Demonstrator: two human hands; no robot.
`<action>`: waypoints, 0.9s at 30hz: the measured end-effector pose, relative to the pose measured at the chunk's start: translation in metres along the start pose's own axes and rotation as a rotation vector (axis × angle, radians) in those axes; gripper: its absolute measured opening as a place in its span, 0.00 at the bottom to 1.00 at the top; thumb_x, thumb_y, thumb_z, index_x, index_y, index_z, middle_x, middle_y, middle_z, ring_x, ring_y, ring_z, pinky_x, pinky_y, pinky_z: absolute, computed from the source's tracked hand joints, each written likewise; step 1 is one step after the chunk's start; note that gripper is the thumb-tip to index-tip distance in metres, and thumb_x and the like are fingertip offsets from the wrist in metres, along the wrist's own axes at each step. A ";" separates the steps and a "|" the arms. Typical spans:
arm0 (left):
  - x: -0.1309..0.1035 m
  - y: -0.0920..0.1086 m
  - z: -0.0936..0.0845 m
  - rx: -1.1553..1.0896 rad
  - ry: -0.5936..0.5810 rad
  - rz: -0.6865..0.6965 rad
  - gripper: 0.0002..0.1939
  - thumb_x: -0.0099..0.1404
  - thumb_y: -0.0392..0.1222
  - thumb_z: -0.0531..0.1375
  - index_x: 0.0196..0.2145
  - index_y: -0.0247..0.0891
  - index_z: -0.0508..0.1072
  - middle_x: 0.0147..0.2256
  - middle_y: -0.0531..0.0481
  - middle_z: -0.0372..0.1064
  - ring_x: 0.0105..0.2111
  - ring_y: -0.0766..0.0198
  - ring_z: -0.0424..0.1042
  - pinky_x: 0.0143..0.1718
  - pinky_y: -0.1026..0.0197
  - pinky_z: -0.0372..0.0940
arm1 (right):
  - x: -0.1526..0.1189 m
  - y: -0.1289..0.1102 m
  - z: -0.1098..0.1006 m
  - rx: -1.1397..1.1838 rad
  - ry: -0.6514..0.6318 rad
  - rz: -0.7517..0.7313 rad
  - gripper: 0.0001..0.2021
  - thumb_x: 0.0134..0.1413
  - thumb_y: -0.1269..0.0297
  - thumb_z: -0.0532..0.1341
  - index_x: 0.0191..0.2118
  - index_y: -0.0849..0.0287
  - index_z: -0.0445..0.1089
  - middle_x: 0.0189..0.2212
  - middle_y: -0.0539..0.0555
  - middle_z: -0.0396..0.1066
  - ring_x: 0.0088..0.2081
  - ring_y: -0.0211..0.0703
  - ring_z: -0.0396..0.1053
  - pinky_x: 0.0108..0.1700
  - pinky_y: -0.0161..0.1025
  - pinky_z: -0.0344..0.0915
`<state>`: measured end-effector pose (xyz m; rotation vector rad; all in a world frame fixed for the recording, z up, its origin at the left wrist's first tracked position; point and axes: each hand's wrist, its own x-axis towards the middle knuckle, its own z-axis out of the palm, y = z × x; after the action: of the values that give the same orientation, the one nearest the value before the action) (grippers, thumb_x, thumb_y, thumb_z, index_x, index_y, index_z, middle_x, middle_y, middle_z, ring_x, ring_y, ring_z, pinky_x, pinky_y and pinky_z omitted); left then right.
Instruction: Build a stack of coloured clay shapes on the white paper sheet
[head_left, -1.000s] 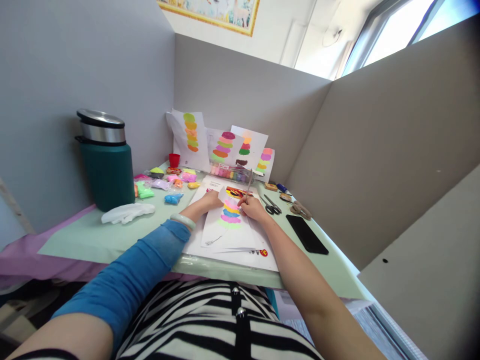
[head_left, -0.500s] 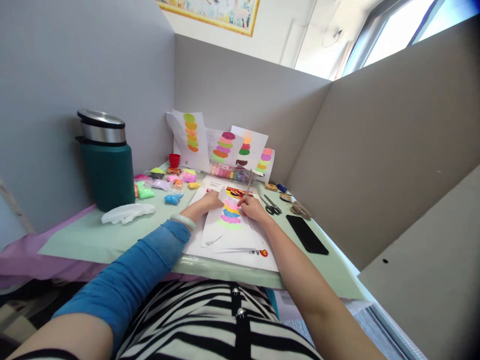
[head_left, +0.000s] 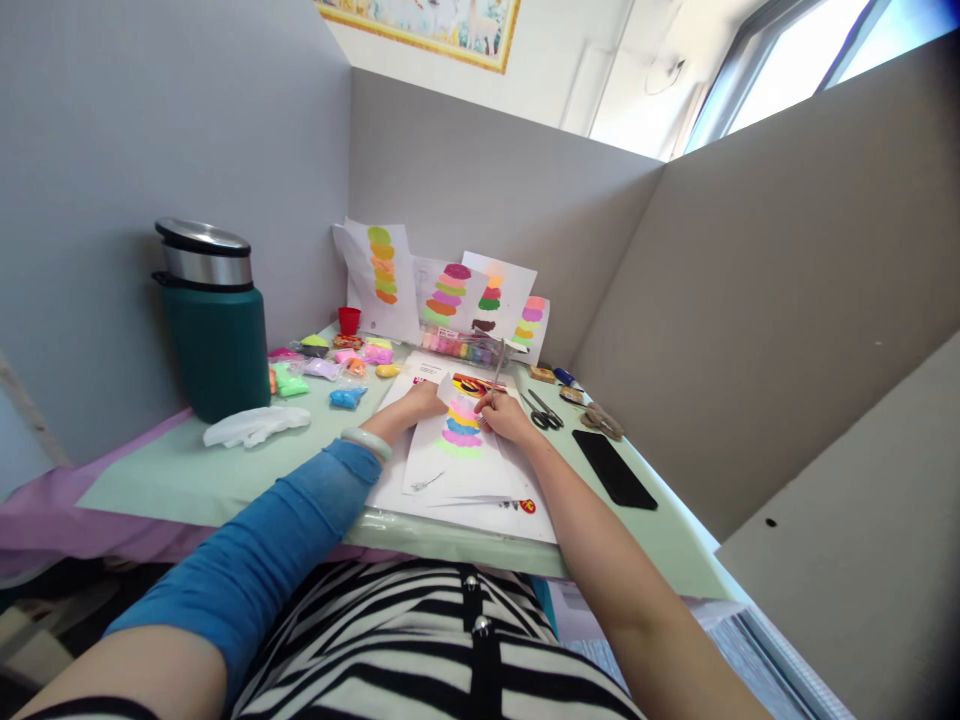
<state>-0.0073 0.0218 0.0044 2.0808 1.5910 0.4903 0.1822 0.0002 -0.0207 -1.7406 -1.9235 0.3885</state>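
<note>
Smooth paper sheet (head_left: 459, 468), matt flask (head_left: 217, 350), shiny metal lid (head_left: 204, 236), wrinkled cloth sleeve (head_left: 255, 560)

Tip of slim tool (head_left: 499, 360) indistinct; framed picture (head_left: 439, 28) cropped above

So this is basically a cubicle art nook: plain grey partitions (head_left: 480, 160) box in a desk (head_left: 187, 480) on three sides, painted sheets (head_left: 401, 310) stand along the back, and bright little packets (head_left: 322, 369) (modelling clay maybe, hard to tell this small) sit on the left. Over the partitions there's a gold-framed picture (head_left: 439, 25) and a window (head_left: 787, 55).
</note>
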 end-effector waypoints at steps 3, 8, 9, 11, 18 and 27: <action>0.000 0.000 0.000 0.003 -0.007 -0.005 0.19 0.52 0.37 0.61 0.43 0.30 0.71 0.43 0.36 0.72 0.39 0.52 0.73 0.31 0.62 0.65 | 0.000 -0.001 0.000 0.002 -0.004 0.008 0.13 0.46 0.72 0.52 0.35 0.60 0.72 0.19 0.50 0.70 0.27 0.38 0.69 0.30 0.30 0.59; 0.002 -0.001 0.002 0.045 0.017 0.005 0.20 0.52 0.38 0.60 0.44 0.30 0.71 0.45 0.35 0.71 0.41 0.51 0.72 0.33 0.63 0.65 | 0.000 -0.002 -0.001 -0.015 -0.006 0.009 0.14 0.46 0.72 0.52 0.35 0.60 0.73 0.19 0.50 0.71 0.28 0.39 0.70 0.31 0.31 0.59; 0.002 -0.001 0.002 0.049 0.021 0.008 0.20 0.53 0.38 0.60 0.44 0.30 0.71 0.45 0.35 0.71 0.42 0.51 0.72 0.33 0.63 0.65 | 0.000 -0.002 -0.001 -0.016 -0.007 0.011 0.13 0.46 0.72 0.52 0.35 0.60 0.73 0.19 0.50 0.71 0.27 0.39 0.70 0.31 0.31 0.59; 0.002 -0.001 0.002 0.053 0.018 0.009 0.20 0.53 0.38 0.60 0.44 0.30 0.71 0.45 0.36 0.71 0.41 0.51 0.72 0.33 0.63 0.65 | 0.000 -0.002 -0.001 -0.012 -0.008 0.013 0.14 0.46 0.72 0.52 0.36 0.60 0.73 0.19 0.50 0.71 0.27 0.39 0.70 0.30 0.31 0.59; 0.006 -0.002 0.002 0.045 0.001 0.008 0.20 0.52 0.37 0.61 0.43 0.30 0.72 0.44 0.35 0.72 0.40 0.49 0.73 0.34 0.60 0.67 | 0.000 0.000 -0.001 0.009 -0.014 -0.006 0.14 0.44 0.72 0.52 0.35 0.61 0.72 0.19 0.50 0.71 0.27 0.39 0.70 0.30 0.31 0.59; 0.005 -0.002 0.003 0.038 -0.007 0.013 0.19 0.53 0.38 0.61 0.43 0.30 0.72 0.43 0.36 0.72 0.40 0.50 0.73 0.34 0.60 0.67 | 0.000 0.002 0.000 0.032 -0.025 -0.016 0.14 0.44 0.72 0.52 0.35 0.61 0.72 0.18 0.50 0.70 0.25 0.38 0.69 0.29 0.30 0.59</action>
<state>-0.0061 0.0270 0.0009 2.1197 1.5953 0.4600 0.1841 0.0008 -0.0215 -1.7067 -1.9362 0.4351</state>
